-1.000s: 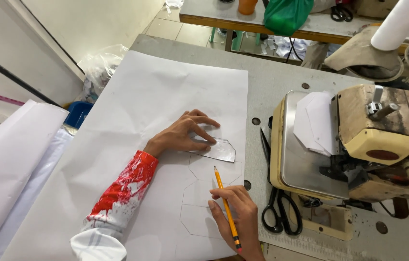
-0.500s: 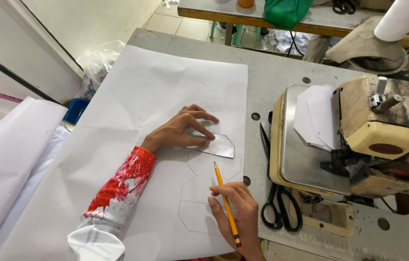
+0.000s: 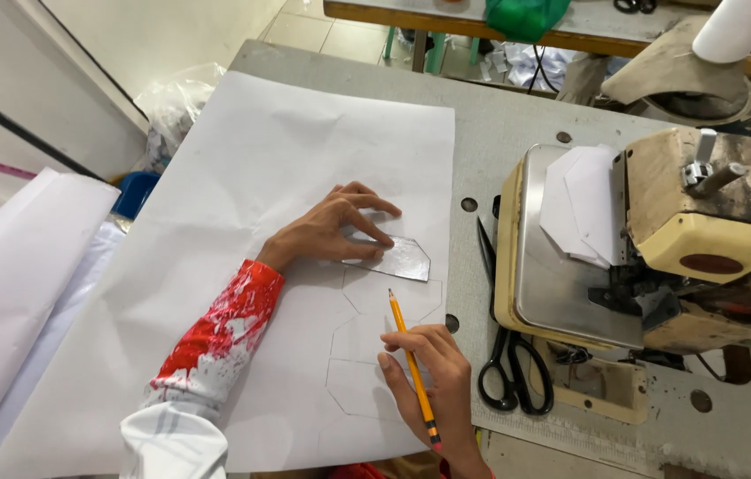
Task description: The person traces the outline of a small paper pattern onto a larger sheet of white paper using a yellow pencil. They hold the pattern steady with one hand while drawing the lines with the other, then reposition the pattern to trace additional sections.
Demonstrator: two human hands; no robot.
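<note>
Now, line by line.

Left hand (image 3: 331, 232): lies flat on the paper with fingers spread, fingertips pressing the template down; it grips nothing.
Right hand (image 3: 433, 377): closed around the pencil in a writing grip.
Pencil (image 3: 411, 368): yellow, slanted, its point up near the lower edge of the template, its dark end down by the wrist.
Template (image 3: 400, 259): a small, shiny, angular piece with a pointed right end, flat on the paper near its right edge, under the left fingertips.
Paper (image 3: 242, 177): a large white sheet spread across the bench, bearing several traced outlines of the same angular shape in a column below the template.
Sleeve (image 3: 216, 341): white with red splashes, on the left forearm.
Bench (image 3: 499, 133): grey, with small round holes.
Scissors (image 3: 508, 355): black-handled, lying on the bench just right of the paper, blades pointing away from the person.
Sewing machine (image 3: 695, 231): cream and worn, at the right; white cut pieces (image 3: 584, 208) rest on its metal plate.
Roll (image 3: 11, 293): white sheeting at the far left, off the bench.
</note>
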